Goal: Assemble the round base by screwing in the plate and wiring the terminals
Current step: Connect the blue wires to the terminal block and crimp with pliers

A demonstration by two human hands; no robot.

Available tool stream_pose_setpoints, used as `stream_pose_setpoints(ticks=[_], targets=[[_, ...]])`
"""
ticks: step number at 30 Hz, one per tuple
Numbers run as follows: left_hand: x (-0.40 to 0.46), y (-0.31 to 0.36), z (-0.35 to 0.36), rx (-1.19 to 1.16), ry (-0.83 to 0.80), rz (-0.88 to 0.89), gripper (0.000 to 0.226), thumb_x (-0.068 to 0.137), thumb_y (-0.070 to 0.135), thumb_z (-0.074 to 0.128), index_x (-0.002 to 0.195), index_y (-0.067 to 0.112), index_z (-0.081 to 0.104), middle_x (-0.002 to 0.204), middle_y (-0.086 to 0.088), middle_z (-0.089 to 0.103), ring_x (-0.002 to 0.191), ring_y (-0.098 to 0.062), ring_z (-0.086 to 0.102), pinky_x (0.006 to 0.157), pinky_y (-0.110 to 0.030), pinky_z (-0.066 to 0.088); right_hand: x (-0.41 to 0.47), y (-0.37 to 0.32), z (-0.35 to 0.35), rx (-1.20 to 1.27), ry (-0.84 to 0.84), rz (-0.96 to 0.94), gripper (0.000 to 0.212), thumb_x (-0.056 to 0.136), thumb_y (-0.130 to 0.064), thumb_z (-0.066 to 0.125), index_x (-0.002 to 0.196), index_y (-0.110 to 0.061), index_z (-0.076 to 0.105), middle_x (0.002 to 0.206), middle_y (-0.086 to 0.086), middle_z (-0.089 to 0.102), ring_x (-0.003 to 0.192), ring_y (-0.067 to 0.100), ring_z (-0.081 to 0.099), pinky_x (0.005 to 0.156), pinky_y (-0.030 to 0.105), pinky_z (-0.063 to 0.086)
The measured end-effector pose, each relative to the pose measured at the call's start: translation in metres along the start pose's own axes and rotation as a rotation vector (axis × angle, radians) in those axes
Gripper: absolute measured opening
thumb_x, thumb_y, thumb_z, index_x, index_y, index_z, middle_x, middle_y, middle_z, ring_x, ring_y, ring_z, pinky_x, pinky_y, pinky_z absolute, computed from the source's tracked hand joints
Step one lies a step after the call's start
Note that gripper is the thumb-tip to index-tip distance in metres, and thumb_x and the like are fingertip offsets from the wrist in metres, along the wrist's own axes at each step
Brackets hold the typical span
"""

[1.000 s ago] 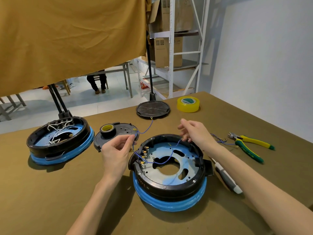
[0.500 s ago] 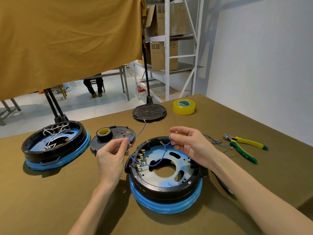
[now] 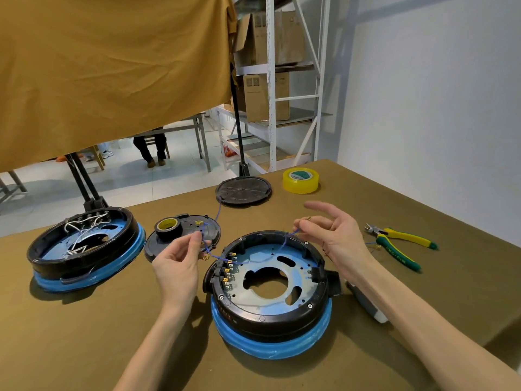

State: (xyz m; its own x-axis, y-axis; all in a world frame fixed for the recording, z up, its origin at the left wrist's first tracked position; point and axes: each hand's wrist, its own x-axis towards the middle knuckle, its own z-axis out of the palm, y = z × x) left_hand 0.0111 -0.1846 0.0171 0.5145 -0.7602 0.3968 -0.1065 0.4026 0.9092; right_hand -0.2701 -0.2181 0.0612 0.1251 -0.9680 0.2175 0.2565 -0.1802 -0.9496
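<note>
The round black base (image 3: 270, 320) with a blue-wrapped lower ring sits in front of me. Inside it lies a blue-filmed metal plate (image 3: 267, 266), with a row of brass terminals (image 3: 228, 270) along its left side. A thin blue wire (image 3: 284, 244) runs across the base from one hand to the other. My left hand (image 3: 177, 266) pinches it left of the base, near the terminals. Over the far rim, my right hand (image 3: 332, 235) pinches the wire's other end, which has a brass connector, with its other fingers spread.
A second round base (image 3: 84, 249) with white wires sits at the left. A black lid (image 3: 203, 232) carries a tape roll (image 3: 168, 227); another black disc (image 3: 244, 190) and yellow tape (image 3: 301, 180) lie further back. Pliers (image 3: 400, 246) and a screwdriver (image 3: 366, 304) lie on the right.
Both hands have drawn slightly apart, pulling the blue wire out across the base. My right hand has lifted from the far rim and spread its free fingers.
</note>
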Motion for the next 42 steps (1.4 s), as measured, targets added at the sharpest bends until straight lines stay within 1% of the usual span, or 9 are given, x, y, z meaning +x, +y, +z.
stream_pose_setpoints(ticks=[4, 8, 10, 12, 16, 20, 26, 37, 42], targets=[[-0.011, 0.005, 0.008, 0.058, -0.1, 0.067, 0.011, 0.094, 0.025, 0.07, 0.095, 0.019, 0.079, 0.082, 0.001, 0.079, 0.078, -0.014, 0.074, 0.07, -0.019, 0.058, 0.004, 0.0, 0.007, -0.432, -0.015, 0.008, 0.047, 0.087, -0.02, 0.082, 0.13, -0.016, 0.062, 0.11, 0.002, 0.075, 0.102, 0.017, 0.072, 0.088, 0.03, 0.059], [-0.014, 0.007, 0.01, 0.115, -0.132, 0.099, 0.008, 0.095, 0.022, 0.071, 0.093, 0.025, 0.079, 0.081, 0.001, 0.078, 0.076, -0.021, 0.073, 0.069, -0.032, 0.06, 0.008, -0.003, 0.027, -0.985, 0.073, -0.346, 0.044, 0.09, -0.006, 0.069, 0.132, -0.017, 0.062, 0.125, -0.006, 0.061, 0.117, 0.006, 0.054, 0.107, 0.025, 0.041], [-0.014, 0.009, 0.009, 0.14, -0.139, 0.118, 0.009, 0.095, 0.023, 0.071, 0.093, 0.028, 0.078, 0.08, 0.002, 0.077, 0.075, -0.023, 0.072, 0.068, -0.033, 0.06, 0.008, -0.002, 0.04, -0.957, 0.01, -0.419, 0.037, 0.094, 0.002, 0.057, 0.125, -0.013, 0.068, 0.114, -0.007, 0.067, 0.103, -0.002, 0.06, 0.097, 0.015, 0.046], [-0.014, 0.01, 0.009, 0.156, -0.152, 0.132, 0.009, 0.095, 0.024, 0.072, 0.093, 0.03, 0.078, 0.08, 0.003, 0.077, 0.073, -0.023, 0.071, 0.065, -0.033, 0.059, 0.012, 0.0, 0.054, -0.862, -0.065, -0.31, 0.025, 0.1, -0.011, 0.057, 0.122, -0.012, 0.07, 0.103, -0.007, 0.071, 0.086, -0.003, 0.066, 0.078, 0.01, 0.049], [-0.015, 0.01, 0.01, 0.178, -0.211, 0.133, 0.007, 0.095, 0.023, 0.073, 0.094, 0.028, 0.079, 0.079, 0.003, 0.077, 0.072, -0.02, 0.071, 0.065, -0.029, 0.059, 0.024, 0.007, 0.08, -0.504, -0.214, 0.035, 0.021, 0.105, -0.019, 0.056, 0.107, -0.004, 0.07, 0.089, 0.008, 0.074, 0.067, 0.017, 0.071, 0.059, 0.023, 0.052], [-0.014, 0.013, 0.008, 0.203, -0.3, 0.107, 0.007, 0.093, 0.029, 0.072, 0.092, 0.027, 0.079, 0.077, 0.004, 0.076, 0.07, -0.012, 0.071, 0.065, -0.02, 0.055, 0.029, 0.013, 0.086, -0.318, -0.287, 0.1, 0.024, 0.107, -0.011, 0.051, 0.093, -0.005, 0.07, 0.075, 0.009, 0.072, 0.061, 0.019, 0.071, 0.058, 0.025, 0.058], [-0.01, 0.015, 0.009, 0.208, -0.454, 0.045, 0.009, 0.096, 0.022, 0.071, 0.092, 0.023, 0.079, 0.077, 0.005, 0.077, 0.072, -0.008, 0.073, 0.065, -0.013, 0.053, 0.038, 0.02, 0.087, -0.328, -0.298, 0.101, 0.024, 0.109, -0.013, 0.047, 0.105, -0.008, 0.071, 0.077, 0.007, 0.068, 0.059, 0.013, 0.067, 0.057, 0.022, 0.054], [-0.006, 0.017, 0.007, 0.256, -0.406, 0.02, 0.009, 0.096, 0.03, 0.071, 0.097, 0.033, 0.08, 0.08, 0.004, 0.077, 0.071, -0.028, 0.068, 0.062, -0.039, 0.057, 0.033, 0.025, 0.089, -0.36, -0.376, 0.04, 0.019, 0.107, -0.005, 0.05, 0.114, -0.005, 0.068, 0.072, 0.002, 0.068, 0.059, 0.014, 0.066, 0.058, 0.022, 0.055], [-0.003, 0.027, 0.006, 0.192, -0.494, -0.045, 0.019, 0.099, 0.021, 0.067, 0.097, 0.035, 0.08, 0.089, 0.009, 0.08, 0.086, -0.007, 0.074, 0.072, -0.015, 0.055, 0.036, 0.018, 0.085, -0.501, -0.43, -0.034, 0.026, 0.107, -0.005, 0.05, 0.125, -0.001, 0.068, 0.078, 0.008, 0.065, 0.061, 0.012, 0.061, 0.058, 0.021, 0.05]])
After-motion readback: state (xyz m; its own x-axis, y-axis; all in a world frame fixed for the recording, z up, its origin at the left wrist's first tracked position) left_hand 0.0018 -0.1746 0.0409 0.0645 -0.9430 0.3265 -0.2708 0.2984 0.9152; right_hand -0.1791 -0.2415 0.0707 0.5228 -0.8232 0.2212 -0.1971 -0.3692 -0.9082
